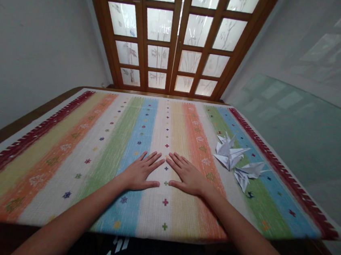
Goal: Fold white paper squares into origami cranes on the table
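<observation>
My left hand (142,172) lies palm down on the striped tablecloth (95,205), its fingers stretched out over the blue and white stripes. Close beside it, my right hand (189,176) rests flat too, with fingers spread across the yellow and orange stripes. A narrow strip of cloth shows between the two hands, and neither holds anything. To the right of my right hand sit several folded white paper cranes: one (226,143) at the back, one (231,156) touching it in front, and another (248,173) nearer the right edge.
The cloth covers a wooden table (15,127) whose rim shows along the left. Beyond the far edge stand wooden doors (176,30) with frosted glass panes. A pale greenish panel (304,129) leans along the right wall; a grey wall (46,29) is on the left.
</observation>
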`<state>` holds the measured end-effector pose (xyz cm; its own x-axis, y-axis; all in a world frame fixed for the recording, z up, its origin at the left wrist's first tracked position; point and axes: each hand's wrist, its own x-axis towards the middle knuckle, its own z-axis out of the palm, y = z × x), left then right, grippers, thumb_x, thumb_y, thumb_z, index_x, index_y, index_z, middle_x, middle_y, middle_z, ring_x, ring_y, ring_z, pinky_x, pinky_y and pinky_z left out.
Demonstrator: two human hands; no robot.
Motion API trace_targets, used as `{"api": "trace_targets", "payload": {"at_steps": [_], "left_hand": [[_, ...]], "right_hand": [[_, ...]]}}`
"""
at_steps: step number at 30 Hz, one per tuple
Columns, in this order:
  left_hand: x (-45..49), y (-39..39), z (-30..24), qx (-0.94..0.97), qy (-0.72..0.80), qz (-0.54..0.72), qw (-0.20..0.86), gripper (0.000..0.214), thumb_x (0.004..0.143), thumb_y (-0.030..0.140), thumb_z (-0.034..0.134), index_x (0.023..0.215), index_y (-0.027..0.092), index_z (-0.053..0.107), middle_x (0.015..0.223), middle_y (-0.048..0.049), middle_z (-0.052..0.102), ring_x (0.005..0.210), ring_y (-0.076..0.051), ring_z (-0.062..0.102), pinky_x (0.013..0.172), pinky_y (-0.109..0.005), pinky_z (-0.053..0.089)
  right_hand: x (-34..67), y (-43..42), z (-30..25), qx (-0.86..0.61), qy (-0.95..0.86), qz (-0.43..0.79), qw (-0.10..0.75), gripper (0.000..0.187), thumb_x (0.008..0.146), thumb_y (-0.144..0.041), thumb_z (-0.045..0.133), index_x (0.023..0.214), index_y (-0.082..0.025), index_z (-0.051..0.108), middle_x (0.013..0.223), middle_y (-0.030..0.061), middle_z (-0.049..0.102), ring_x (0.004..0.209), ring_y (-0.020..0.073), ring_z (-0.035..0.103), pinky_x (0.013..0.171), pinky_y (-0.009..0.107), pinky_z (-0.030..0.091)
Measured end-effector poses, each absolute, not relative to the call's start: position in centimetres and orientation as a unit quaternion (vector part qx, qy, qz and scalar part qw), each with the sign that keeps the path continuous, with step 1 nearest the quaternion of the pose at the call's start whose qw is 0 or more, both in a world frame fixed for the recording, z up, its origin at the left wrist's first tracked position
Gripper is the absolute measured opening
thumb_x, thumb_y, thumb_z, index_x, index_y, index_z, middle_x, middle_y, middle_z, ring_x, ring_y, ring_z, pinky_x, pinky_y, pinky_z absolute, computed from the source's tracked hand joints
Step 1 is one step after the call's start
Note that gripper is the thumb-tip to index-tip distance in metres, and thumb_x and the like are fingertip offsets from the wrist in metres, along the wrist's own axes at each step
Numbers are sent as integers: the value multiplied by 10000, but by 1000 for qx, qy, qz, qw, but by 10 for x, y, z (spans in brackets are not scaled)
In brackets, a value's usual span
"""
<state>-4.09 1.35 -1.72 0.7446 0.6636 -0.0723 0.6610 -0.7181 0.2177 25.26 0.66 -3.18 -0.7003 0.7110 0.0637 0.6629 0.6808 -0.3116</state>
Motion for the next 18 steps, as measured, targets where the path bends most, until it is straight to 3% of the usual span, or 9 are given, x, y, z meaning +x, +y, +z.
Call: {"api": "trace_targets", "payload": {"at_steps": [4,12,18], "left_hand": [[-41,14,-17,928,354,12,111,981,991,850,392,1751,279,151,1817,-117,142,1691,-338,147,1349,-612,118],[-41,14,-21,929,356,15,104,1062,990,866,344,1753,176,82,1806,-165,160,1692,-320,144,1361,-573,104],[-42,14,-23,930,354,13,96,1072,992,861,353,1753,165,60,1802,-177,163,1690,-322,151,1364,-551,104]], "right_hand": [[253,7,-33,-375,-913,133,92,929,1015,-764,511,1745,-262,230,1811,126,158,1687,345,157,1355,597,211],[252,6,-30,-380,-910,140,86,1000,1009,-789,485,1751,-195,176,1805,147,158,1688,327,152,1366,570,206],[252,7,-31,-383,-908,145,88,1033,999,-798,494,1753,-177,156,1804,149,162,1688,328,151,1370,564,207]]}}
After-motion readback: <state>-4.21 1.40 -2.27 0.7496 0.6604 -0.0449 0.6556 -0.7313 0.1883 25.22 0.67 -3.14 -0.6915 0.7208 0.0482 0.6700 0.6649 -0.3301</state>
